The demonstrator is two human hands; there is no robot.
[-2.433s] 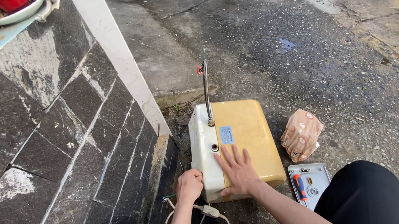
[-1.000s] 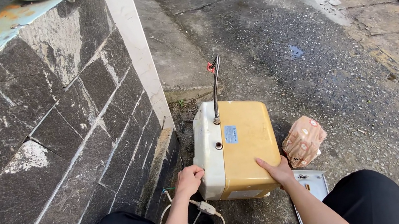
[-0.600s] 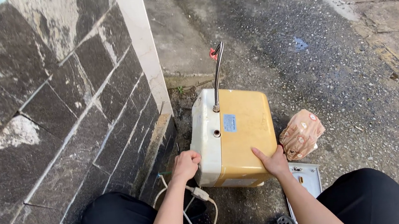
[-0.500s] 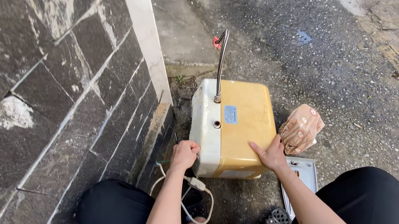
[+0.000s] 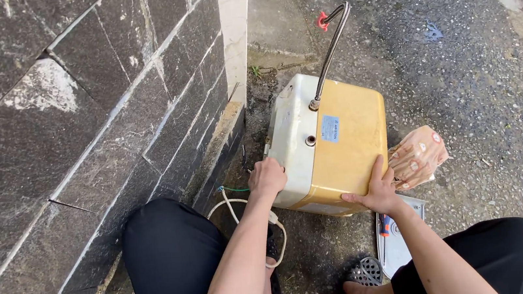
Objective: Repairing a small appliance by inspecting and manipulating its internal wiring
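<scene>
At frame centre, the yellow-and-white water heater (image 5: pixel 333 142) lies on the ground, long axis running toward the upper frame, its metal hose (image 5: pixel 331 47) pointing upward. Left hand (image 5: pixel 267 178) grips its white near-left corner; right hand (image 5: pixel 375 191) clasps the yellow near edge.

1 small rectangular blue label (image 5: pixel 330 129) fixed on the yellow face of the water heater (image 5: pixel 347 150), near its pipe end. 1 crumpled pink patterned bag (image 5: pixel 416 157) lying just right of that unit, and 1 flat white tool package (image 5: pixel 396 243) with red and blue contents placed below the bag, on the ground.
</scene>
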